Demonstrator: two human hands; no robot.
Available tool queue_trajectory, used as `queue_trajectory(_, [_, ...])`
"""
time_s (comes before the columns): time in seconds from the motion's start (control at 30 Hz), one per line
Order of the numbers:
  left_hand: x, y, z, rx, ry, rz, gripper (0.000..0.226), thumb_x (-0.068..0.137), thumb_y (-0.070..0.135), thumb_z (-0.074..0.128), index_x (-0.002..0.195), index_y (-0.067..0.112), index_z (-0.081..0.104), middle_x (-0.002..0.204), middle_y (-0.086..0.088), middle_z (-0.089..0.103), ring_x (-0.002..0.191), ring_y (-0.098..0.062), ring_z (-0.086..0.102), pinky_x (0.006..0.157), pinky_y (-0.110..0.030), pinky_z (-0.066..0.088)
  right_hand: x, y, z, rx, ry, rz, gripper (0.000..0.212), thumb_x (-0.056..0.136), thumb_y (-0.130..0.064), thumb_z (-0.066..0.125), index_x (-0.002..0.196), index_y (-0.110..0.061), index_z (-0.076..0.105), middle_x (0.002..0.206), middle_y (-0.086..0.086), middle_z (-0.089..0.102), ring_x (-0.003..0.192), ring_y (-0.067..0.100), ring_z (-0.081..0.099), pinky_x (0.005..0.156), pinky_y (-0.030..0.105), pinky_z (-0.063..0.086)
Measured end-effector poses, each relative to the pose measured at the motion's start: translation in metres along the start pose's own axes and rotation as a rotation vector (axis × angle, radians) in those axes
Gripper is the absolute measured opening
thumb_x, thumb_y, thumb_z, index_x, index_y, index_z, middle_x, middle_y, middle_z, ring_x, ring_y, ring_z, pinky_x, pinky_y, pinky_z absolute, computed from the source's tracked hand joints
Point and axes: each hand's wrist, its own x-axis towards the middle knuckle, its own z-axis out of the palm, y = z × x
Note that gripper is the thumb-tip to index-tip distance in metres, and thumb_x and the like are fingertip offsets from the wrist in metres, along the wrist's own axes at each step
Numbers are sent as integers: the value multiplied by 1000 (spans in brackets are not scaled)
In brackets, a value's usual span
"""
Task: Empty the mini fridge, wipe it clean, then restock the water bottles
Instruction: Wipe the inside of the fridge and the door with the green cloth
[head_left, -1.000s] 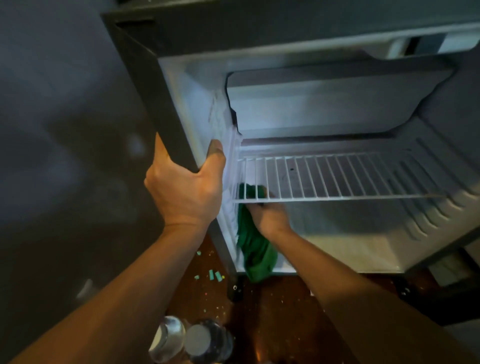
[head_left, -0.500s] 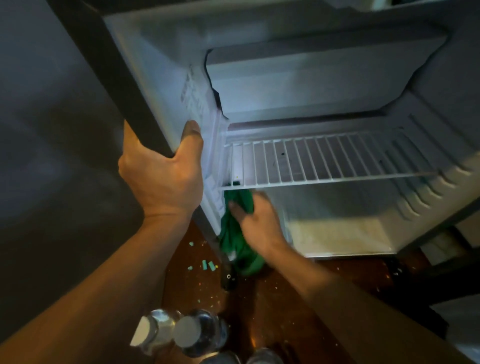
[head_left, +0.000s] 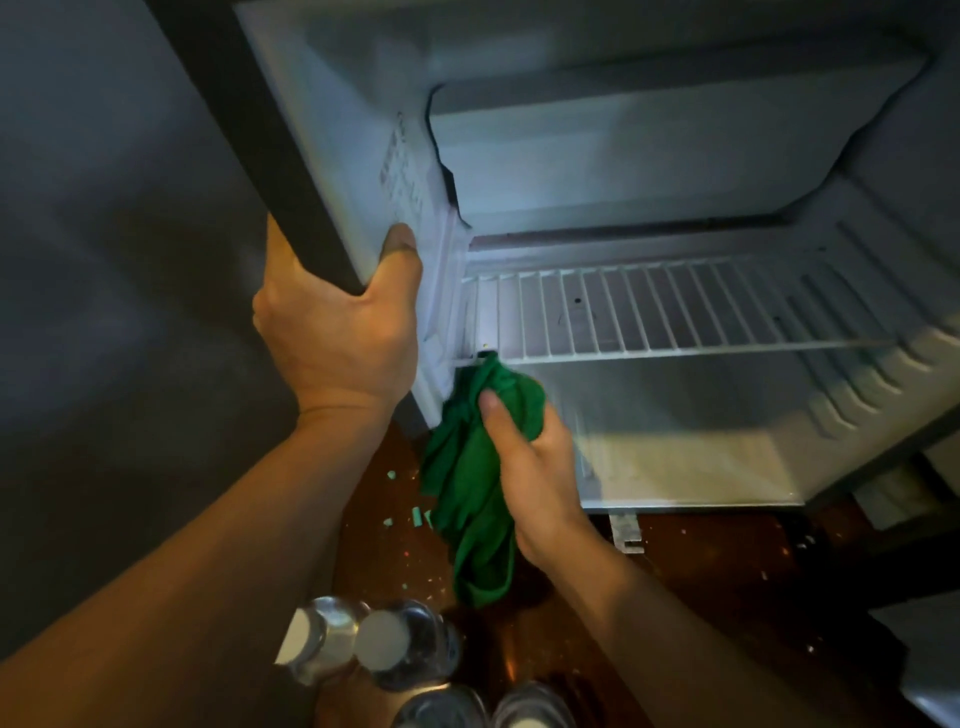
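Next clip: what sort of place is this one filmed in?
Probably a hotel room or bedroom: a small white-lined mini fridge sits on a dark reddish wooden floor, clear plastic water bottles stand before it, and the right hand holds a crumpled green cloth.

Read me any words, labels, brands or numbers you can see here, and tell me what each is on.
No text can be read.
The printed panel on the left inner wall of the mini fridge: rows of marks, too blurred to read.
The water bottles: no label shows.
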Motion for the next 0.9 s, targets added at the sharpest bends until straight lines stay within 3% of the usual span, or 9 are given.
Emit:
queue_trajectory(0.07, [0, -1, 1, 8, -3, 2, 59, 79, 31, 71, 127, 2, 53, 111, 0, 66, 103, -15, 67, 93, -40, 52, 4, -6, 3, 18, 15, -37, 9, 92, -26, 63, 98, -19, 64, 93, 5, 72, 89, 20, 70, 80, 37, 58])
queue_trajectory(0.2, [0, 0, 0, 8, 6, -10, 56, 80, 31, 70, 125, 3, 54, 110, 0, 67, 101, -13, 67, 91, -39, 53, 11, -8, 4, -233, -43, -103, 11, 92, -30, 62, 101, -26, 60, 99, 1, 68, 90, 12, 68, 85, 38, 57])
queue_trajectory(0.33, [0, 0, -1, 22, 26, -44, 61, 79, 36, 71, 128, 4, 54, 115, -3, 67, 105, -16, 66, 93, -40, 52, 5, -12, -5, -432, -169, -263, 24, 91, -26, 63, 96, -47, 52, 113, -3, 56, 98, 3, 60, 89, 25, 53])
queue_trajectory(0.47, [-2, 3, 0, 26, 14, -62, 58, 79, 36, 71, 126, 8, 53, 116, -1, 66, 106, -12, 65, 94, -36, 52, 29, -11, -3, -305, -100, -68, 6, 92, -26, 62, 97, -28, 60, 102, 5, 67, 92, 18, 67, 84, 37, 57])
queue_trajectory(0.57, [-3, 4, -2, 28, 17, -47, 56, 80, 32, 70, 127, 4, 54, 114, -1, 66, 103, -11, 66, 92, -34, 53, 73, -20, 9, -270, -14, 85, 9, 95, -32, 59, 100, -24, 58, 105, 5, 68, 97, 26, 66, 86, 41, 56])
queue_trajectory(0.7, [-2, 5, 0, 36, 28, 2, 51, 80, 23, 68, 124, 0, 55, 108, -3, 66, 99, -12, 67, 89, -35, 54, 91, -21, 7, -356, -47, 79, 25, 94, -39, 58, 112, -21, 60, 112, 5, 66, 99, 24, 64, 88, 41, 55])
queue_trajectory(0.9, [0, 5, 0, 10, 35, -31, 52, 78, 27, 68, 121, 0, 56, 106, -1, 67, 98, -14, 67, 90, -37, 53, 38, 4, -19, -436, -182, 11, 18, 94, -34, 60, 107, -22, 62, 98, -3, 69, 92, 14, 67, 84, 33, 55])
